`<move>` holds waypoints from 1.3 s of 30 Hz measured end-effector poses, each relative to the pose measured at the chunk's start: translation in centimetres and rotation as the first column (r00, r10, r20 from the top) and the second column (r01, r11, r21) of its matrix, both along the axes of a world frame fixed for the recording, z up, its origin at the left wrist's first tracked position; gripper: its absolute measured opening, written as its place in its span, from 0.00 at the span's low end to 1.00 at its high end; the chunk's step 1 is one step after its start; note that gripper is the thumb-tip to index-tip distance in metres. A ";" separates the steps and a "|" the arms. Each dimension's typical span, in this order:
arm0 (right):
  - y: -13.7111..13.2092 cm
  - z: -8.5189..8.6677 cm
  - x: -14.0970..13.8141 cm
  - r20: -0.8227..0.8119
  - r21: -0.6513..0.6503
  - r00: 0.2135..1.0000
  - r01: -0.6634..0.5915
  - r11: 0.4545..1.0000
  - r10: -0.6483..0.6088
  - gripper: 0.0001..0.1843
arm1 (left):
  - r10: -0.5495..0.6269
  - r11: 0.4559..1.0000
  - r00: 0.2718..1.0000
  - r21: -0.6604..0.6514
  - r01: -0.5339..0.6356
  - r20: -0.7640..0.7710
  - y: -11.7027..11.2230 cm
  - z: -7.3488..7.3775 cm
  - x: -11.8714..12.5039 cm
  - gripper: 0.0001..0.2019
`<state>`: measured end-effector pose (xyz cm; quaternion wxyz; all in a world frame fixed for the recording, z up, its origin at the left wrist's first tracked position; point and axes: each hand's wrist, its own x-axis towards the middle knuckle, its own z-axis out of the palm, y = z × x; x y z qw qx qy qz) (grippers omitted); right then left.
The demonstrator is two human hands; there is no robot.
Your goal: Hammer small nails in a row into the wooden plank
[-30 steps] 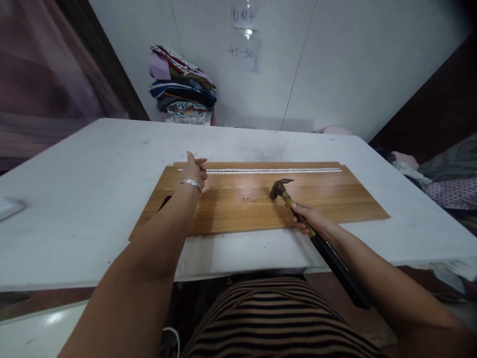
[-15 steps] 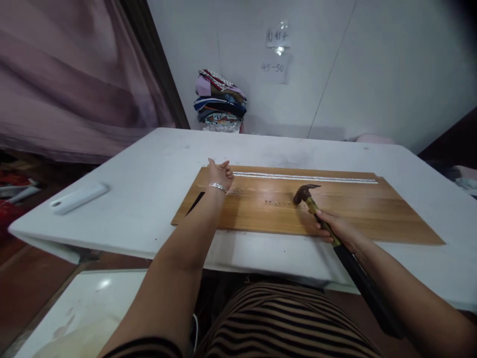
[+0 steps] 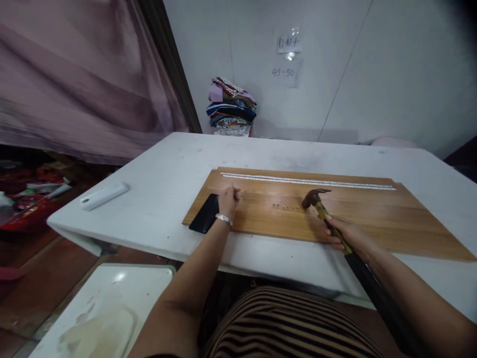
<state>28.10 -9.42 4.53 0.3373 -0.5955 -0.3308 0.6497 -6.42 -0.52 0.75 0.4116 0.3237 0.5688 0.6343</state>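
Observation:
A wooden board (image 3: 357, 214) lies on the white table, with a row of small nails (image 3: 285, 206) standing in its middle. My right hand (image 3: 337, 231) is wrapped round the handle of a claw hammer (image 3: 316, 197), whose head is at the right end of that row. On the board's left part, my left hand (image 3: 228, 200) is closed, fingers drawn together beside a few loose thin nails (image 3: 244, 195). What its fingertips hold, if anything, is too small to make out. A black phone (image 3: 204, 214) lies partly under my left wrist.
Two white measuring strips (image 3: 309, 181) run along the board's far side. A white plastic object (image 3: 104, 195) rests on the table (image 3: 149, 174) at left. Folded clothes (image 3: 233, 107) are stacked by the wall. A white stool (image 3: 134, 283) stands below the table's front left.
My left hand has come down and closed from spread fingers, beside the loose nails, uncovering more of the phone. The hammer stays near the row of nails. The view has shifted left.

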 end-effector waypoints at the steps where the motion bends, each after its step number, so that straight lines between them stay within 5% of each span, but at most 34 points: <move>1: 0.0 0.0 0.0 0.001 -0.007 1.000 -0.001 1.000 0.001 0.18 | -0.047 0.999 0.996 0.002 0.047 -0.074 -0.8 -0.8 0.6 0.21; 5: 0.0 0.2 -0.1 0.026 -0.003 1.000 -0.004 1.000 0.004 0.17 | -0.148 0.987 0.910 -0.007 0.158 -0.387 -2.6 -2.8 2.1 0.22; 10: 0.0 0.4 0.0 0.036 0.028 0.999 0.009 1.000 -0.010 0.17 | -0.313 0.940 0.609 -0.147 0.308 -0.728 -2.5 -1.7 3.3 0.17; 15: -0.1 0.8 -0.4 -0.003 0.008 1.000 0.002 1.000 -0.002 0.18 | -0.359 0.891 0.390 -0.187 0.415 -0.848 -1.7 -0.6 4.6 0.18; 20: -0.3 1.3 -1.0 -0.009 0.012 0.999 0.033 0.999 -0.033 0.18 | -0.406 0.875 0.188 -0.321 0.361 -0.894 -1.6 -0.6 5.1 0.16; 31: -0.4 1.9 -1.3 -0.015 0.008 0.998 0.062 0.998 -0.062 0.19 | -0.450 0.848 0.029 -0.417 0.326 -0.892 -2.0 0.3 5.4 0.18; 39: -0.6 2.0 -1.3 -0.011 -0.025 0.996 0.085 0.996 -0.085 0.17 | -0.460 0.846 -0.008 -0.441 0.298 -0.888 -1.9 0.2 5.5 0.19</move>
